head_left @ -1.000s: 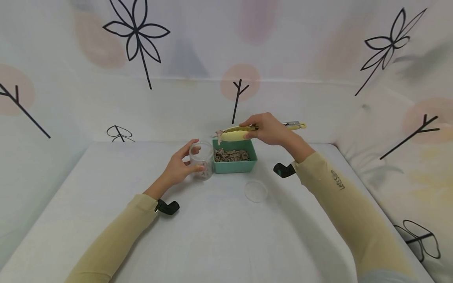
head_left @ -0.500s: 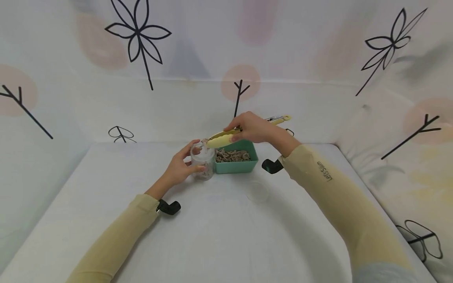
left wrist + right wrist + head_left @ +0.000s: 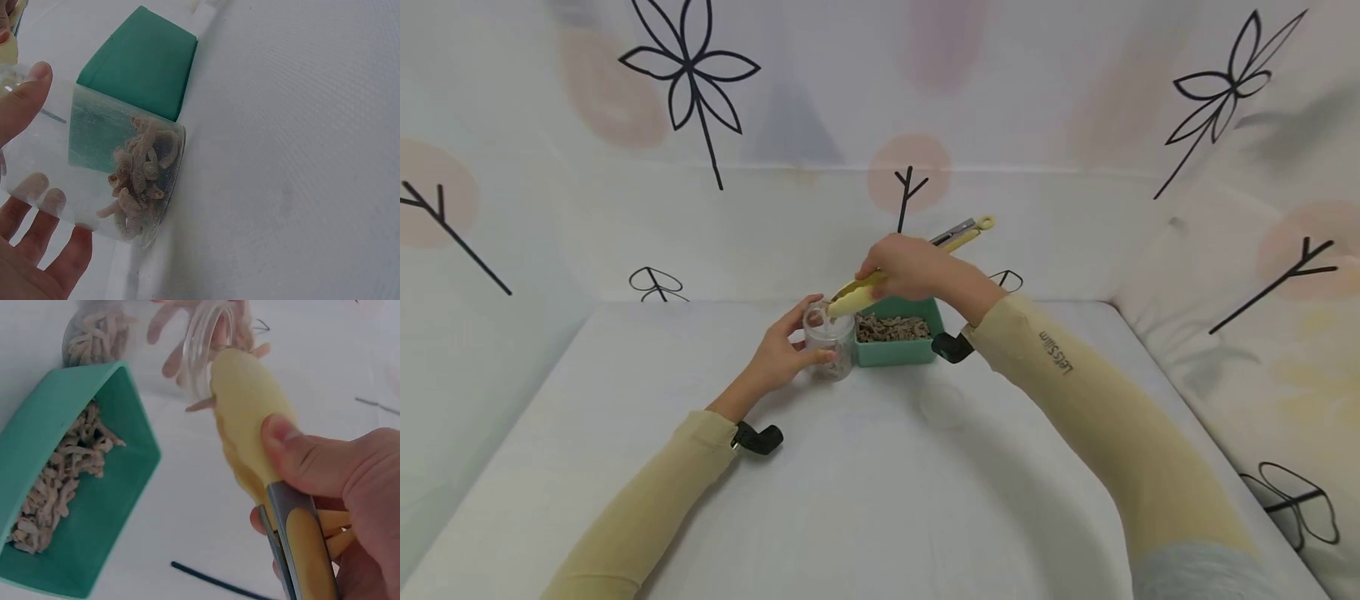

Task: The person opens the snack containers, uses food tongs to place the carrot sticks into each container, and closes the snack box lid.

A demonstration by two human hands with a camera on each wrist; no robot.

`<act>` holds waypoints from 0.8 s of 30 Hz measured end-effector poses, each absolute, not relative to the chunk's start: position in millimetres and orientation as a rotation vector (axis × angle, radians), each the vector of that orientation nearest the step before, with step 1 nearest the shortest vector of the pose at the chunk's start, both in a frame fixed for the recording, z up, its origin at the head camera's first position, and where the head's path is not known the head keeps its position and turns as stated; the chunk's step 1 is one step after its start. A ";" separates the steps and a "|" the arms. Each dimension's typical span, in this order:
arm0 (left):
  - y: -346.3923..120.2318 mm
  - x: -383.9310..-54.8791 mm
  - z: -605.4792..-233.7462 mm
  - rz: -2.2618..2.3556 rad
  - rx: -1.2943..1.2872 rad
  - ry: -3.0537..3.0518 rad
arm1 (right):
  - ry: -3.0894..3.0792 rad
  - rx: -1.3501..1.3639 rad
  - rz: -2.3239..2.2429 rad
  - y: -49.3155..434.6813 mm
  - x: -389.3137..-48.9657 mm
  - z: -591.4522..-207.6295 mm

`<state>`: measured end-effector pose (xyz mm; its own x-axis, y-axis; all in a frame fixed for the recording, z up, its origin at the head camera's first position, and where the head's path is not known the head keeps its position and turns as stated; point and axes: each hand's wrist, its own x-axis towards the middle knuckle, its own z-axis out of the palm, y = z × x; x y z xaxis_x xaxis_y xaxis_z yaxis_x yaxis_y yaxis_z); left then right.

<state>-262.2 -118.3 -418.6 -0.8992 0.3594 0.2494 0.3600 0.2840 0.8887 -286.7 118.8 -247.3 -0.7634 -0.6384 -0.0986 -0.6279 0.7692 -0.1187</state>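
Note:
My left hand (image 3: 781, 350) grips a clear jar (image 3: 829, 343) from its left side, thumb in front. Several curled brownish-grey dried strips (image 3: 139, 181) lie at the jar's bottom in the left wrist view. My right hand (image 3: 904, 267) holds yellow-headed tongs (image 3: 253, 412), thumb pressing near the head. The tongs' tips are right at the jar's mouth, tilted down to the left, with bits of strip sticking out beside them in the right wrist view. A green rectangular tub (image 3: 895, 353) stands directly right of the jar, partly filled with more strips (image 3: 59, 481).
A clear round lid (image 3: 943, 406) lies flat on the white table (image 3: 850, 500) in front of the tub. Behind the table hangs a patterned cloth backdrop (image 3: 1015, 108), with another along the right side. Small black cameras (image 3: 758, 439) sit at both wrists.
My right hand has carried the tongs with strips leftward from above the tub to the jar's mouth, and the tongs now tilt more steeply. The left hand and jar have stayed put.

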 end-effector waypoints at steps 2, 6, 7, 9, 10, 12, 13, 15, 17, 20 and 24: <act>-118.9 -262.9 -418.7 -1.732 -0.705 -2.519 | 2.852 -1.080 0.005 110.9 -283.3 -244.5; -119.6 -264.0 -419.3 -1.728 -0.710 -2.513 | 2.863 -1.227 0.199 94.8 -276.4 -242.8; -119.6 -264.3 -419.7 -1.730 -0.711 -2.511 | 2.860 -1.241 0.225 91.6 -275.1 -243.3; -119.5 -264.4 -419.9 -1.738 -0.711 -2.512 | 2.849 -1.252 0.265 86.8 -273.7 -245.1; -119.3 -264.6 -420.4 -1.744 -0.708 -2.513 | 2.846 -1.247 0.277 85.2 -273.3 -246.2; -119.2 -264.5 -420.4 -1.757 -0.704 -2.512 | 2.847 -1.227 0.296 83.3 -272.8 -248.1; -119.2 -264.7 -420.5 -1.763 -0.703 -2.514 | 2.849 -1.223 0.305 82.8 -272.7 -248.6; -119.2 -264.8 -419.9 -1.768 -0.700 -2.520 | 2.853 -1.220 0.317 82.2 -272.4 -248.9; -119.1 -264.0 -417.6 -1.765 -0.698 -2.531 | 2.855 -1.222 0.325 81.9 -271.9 -248.5; -117.5 -255.9 -405.1 -1.757 -0.701 -2.548 | 2.859 -1.219 0.317 81.4 -270.8 -247.5; -115.0 -243.1 -387.8 -1.762 -0.713 -2.550 | 2.866 -1.212 0.292 80.3 -268.6 -246.3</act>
